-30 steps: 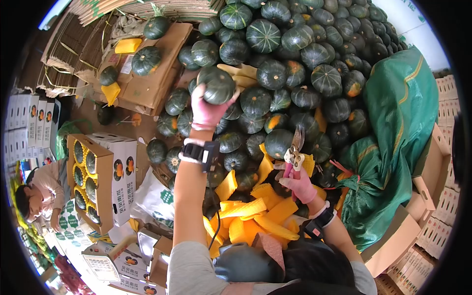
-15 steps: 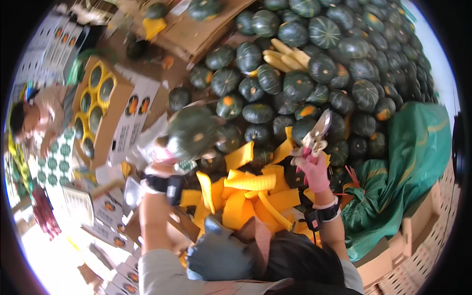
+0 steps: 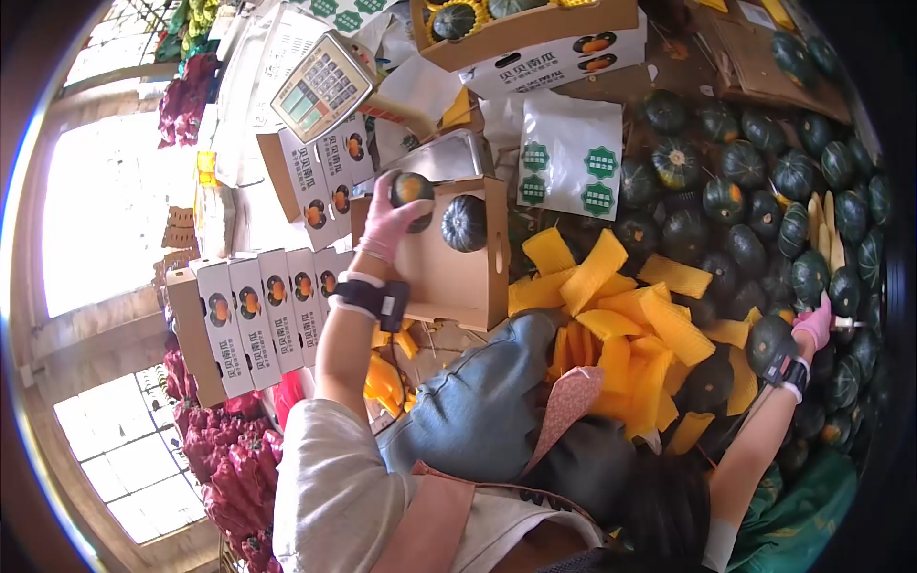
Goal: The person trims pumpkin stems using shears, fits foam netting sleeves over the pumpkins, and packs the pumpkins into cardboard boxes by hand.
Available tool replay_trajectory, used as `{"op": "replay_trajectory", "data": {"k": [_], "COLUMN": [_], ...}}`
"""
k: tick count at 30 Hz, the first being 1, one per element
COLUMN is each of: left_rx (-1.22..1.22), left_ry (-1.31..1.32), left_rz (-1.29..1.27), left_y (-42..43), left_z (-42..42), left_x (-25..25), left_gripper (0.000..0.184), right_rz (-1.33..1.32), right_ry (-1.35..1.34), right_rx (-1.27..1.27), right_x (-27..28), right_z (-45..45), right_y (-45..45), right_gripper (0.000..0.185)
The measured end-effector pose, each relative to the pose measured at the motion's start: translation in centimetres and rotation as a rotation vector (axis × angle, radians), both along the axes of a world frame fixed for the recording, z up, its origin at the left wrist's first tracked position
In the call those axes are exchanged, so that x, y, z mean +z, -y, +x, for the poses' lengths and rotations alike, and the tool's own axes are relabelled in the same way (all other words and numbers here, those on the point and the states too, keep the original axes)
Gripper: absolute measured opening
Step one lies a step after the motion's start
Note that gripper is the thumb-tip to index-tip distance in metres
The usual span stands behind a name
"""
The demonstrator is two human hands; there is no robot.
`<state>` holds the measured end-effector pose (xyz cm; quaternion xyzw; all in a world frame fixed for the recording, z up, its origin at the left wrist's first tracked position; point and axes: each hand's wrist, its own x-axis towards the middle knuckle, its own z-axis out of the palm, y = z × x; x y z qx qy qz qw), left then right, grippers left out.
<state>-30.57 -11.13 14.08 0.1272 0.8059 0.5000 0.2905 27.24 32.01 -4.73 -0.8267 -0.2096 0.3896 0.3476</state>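
Observation:
My left hand (image 3: 387, 222), in a pink glove, grips a small dark green pumpkin (image 3: 412, 199) with an orange patch. It holds it over the left side of an open cardboard box (image 3: 444, 286). Inside that box, to the right, lies another dark green pumpkin (image 3: 464, 223). Out at the far right, my gloved right hand (image 3: 814, 325) is closed among the piled pumpkins (image 3: 740, 201). A pale part of the pruning shears (image 3: 846, 324) sticks out beyond its fingers; the rest of them is hidden.
Yellow foam net sleeves (image 3: 621, 325) lie heaped before me. A scale (image 3: 323, 86) stands beyond the box. Printed cartons (image 3: 263, 310) line the left, and a filled carton (image 3: 554, 62) sits at the back. A green sack (image 3: 807, 516) is at lower right.
The view has swung left. My left hand, earlier raised with a pumpkin near the pile, now has a pumpkin at the box. My right hand has lowered the shears towards the pile.

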Motion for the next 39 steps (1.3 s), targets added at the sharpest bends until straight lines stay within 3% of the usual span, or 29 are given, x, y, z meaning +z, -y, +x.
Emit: {"op": "replay_trajectory", "data": {"k": [3, 6, 7, 10, 12, 16, 19, 22, 23, 25, 27, 28, 30, 31, 32, 33, 35, 37, 38, 39], "left_rx": [-0.032, -0.1, -0.112, -0.242, -0.27, -0.693, -0.746, -0.748, -0.697, -0.693, -0.636, -0.625, -0.702, -0.786, -0.801, -0.804, -0.712, -0.83, -0.851, -0.832], "left_ry": [-0.178, -0.236, -0.264, -0.198, 0.034, -0.409, -0.284, -0.403, -0.468, -0.576, -0.363, -0.152, 0.212, 0.376, 0.508, 0.593, 0.689, 0.745, 0.796, 0.807], "left_rz": [-0.151, -0.282, -0.362, -0.388, -0.305, -0.484, -0.524, -0.643, -0.713, -0.59, -0.321, -0.175, -0.128, 0.108, 0.124, 0.214, 0.289, 0.227, 0.224, 0.263], "left_y": [2.3, 4.3, 4.9, 7.9, 6.8, 8.6, 7.3, 5.6, 4.6, 1.8, -1.6, -3.0, -7.4, -9.3, -11.2, -12.8, -15.9, -17.9, -18.0, -17.2], "left_z": [-0.3, 2.2, 3.2, 3.3, 5.2, 5.0, 5.9, 4.7, 4.6, 4.2, 5.1, 5.5, 8.5, 10.4, 12.3, 14.2, 17.9, 18.1, 16.7, 15.5], "left_x": [-4.5, -4.7, -4.3, -5.3, -2.8, -5.0, -4.9, -4.4, -3.8, -2.4, -1.1, -1.4, 0.0, -0.8, -1.3, -2.5, -1.5, -1.4, -1.4, -2.1], "left_gripper": [0.081, 0.081, 0.083, 0.09, 0.094, 0.09, 0.073, 0.055, 0.039, 0.032, 0.026, 0.032, 0.053, 0.083, 0.113, 0.125, 0.12, 0.099, 0.075, 0.067], "right_rz": [0.001, -0.183, -0.004, -0.073, -0.023, 0.095, 0.093, 0.095, 0.071, 0.201, 0.24, 0.316, 0.376, 0.359, 0.312, 0.27, 0.136, 0.109, 0.086, 0.068], "right_ry": [-0.251, -0.462, -0.52, -0.422, -0.333, -0.255, -0.277, -0.362, -0.408, -0.482, -0.646, -0.639, -0.678, -0.722, -0.779, -0.825, -0.822, -0.85, -0.851, -0.854], "right_rx": [-0.033, -0.078, 0.164, 0.148, 0.127, -0.005, -0.168, -0.197, -0.234, -0.287, -0.171, -0.119, 0.036, 0.133, 0.279, 0.42, 0.716, 0.849, 0.928, 1.012], "right_x": [-2.6, -1.5, -2.1, 2.1, 3.7, 4.5, 3.9, 3.9, 3.6, 4.6, 6.2, 7.5, 10.5, 11.9, 13.7, 14.9, 17.1, 20.9, 20.7, 20.0], "right_z": [2.6, 2.0, 2.2, -2.7, -4.9, -6.3, -7.2, -7.4, -7.2, -8.0, -8.7, -9.7, -12.7, -13.9, -15.2, -16.3, -18.6, -21.0, -20.8, -20.5], "right_y": [-1.9, -2.7, -1.8, 0.2, 1.4, 2.3, 2.2, 2.7, 2.7, 3.6, 5.6, 7.0, 10.0, 11.7, 13.4, 15.2, 18.6, 21.5, 22.3, 22.8], "right_gripper": [0.048, 0.048, 0.051, 0.048, 0.043, 0.05, 0.053, 0.053, 0.049, 0.04, 0.032, 0.031, 0.029, 0.027, 0.026, 0.026, 0.032, 0.044, 0.048, 0.052]}}
